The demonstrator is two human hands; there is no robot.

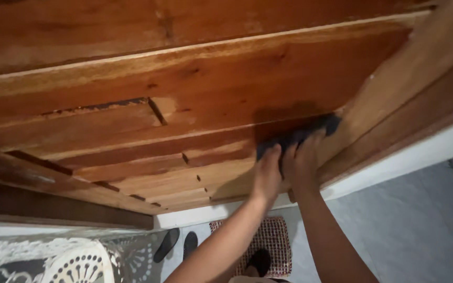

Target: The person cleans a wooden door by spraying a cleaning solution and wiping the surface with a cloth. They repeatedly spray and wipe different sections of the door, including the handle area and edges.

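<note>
Reddish-brown wood fills most of the view: a panelled wooden door (184,89) with raised rectangular sections and pale edges, seen from close up at a steep tilt. My two bare arms reach up from the bottom of the view toward its right side. My left hand (267,175) and my right hand (302,160) lie side by side, almost touching, both flat against a dark blue cloth (297,135) that is pressed to the wood. The cloth sits near the door's right edge, just beside the wooden door frame (394,89). My fingers lie spread over the cloth, pressing it to the wood more than gripping it; I cannot tell whether any fingertip curls around its edge. A darker patch of wood shows just above the cloth. Below the frame runs a white strip of wall (420,152), then a grey tiled floor (410,230). On the floor lie a small red-and-white woven mat (276,236) and a pair of dark sandals (176,243). A white patterned chair back (77,267) shows at lower left.
</note>
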